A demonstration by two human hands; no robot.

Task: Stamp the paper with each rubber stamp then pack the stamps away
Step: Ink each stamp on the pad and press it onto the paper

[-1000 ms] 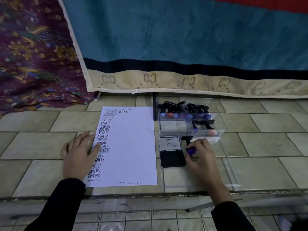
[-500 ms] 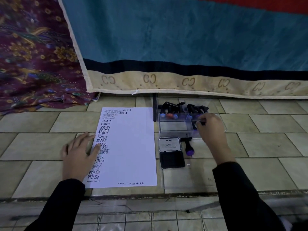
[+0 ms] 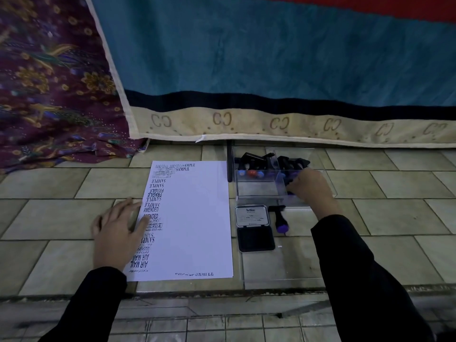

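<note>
The white paper (image 3: 197, 218) lies on the tiled floor with stamped words down its left side. My left hand (image 3: 118, 233) rests flat on its left edge, fingers apart. A clear two-compartment box (image 3: 256, 192) behind the ink pad holds several black-handled rubber stamps (image 3: 251, 166). My right hand (image 3: 309, 190) reaches into the right compartment, fingers curled around a dark rubber stamp (image 3: 290, 187) there. The open black ink pad (image 3: 256, 239) with its upright lid sits right of the paper. A purple-tipped stamp (image 3: 280, 219) lies beside it.
The box's clear lid (image 3: 283, 265) lies flat in front of the ink pad. A black rod (image 3: 229, 164) stands left of the box. A blue blanket (image 3: 271, 70) hangs behind and a patterned purple cloth (image 3: 49, 82) lies at the left. The floor drops at a step edge (image 3: 222, 291).
My right hand set the purple-tipped stamp down beside the ink pad, moved back to the box and now reaches deeper into the right compartment. The left hand stayed on the paper.
</note>
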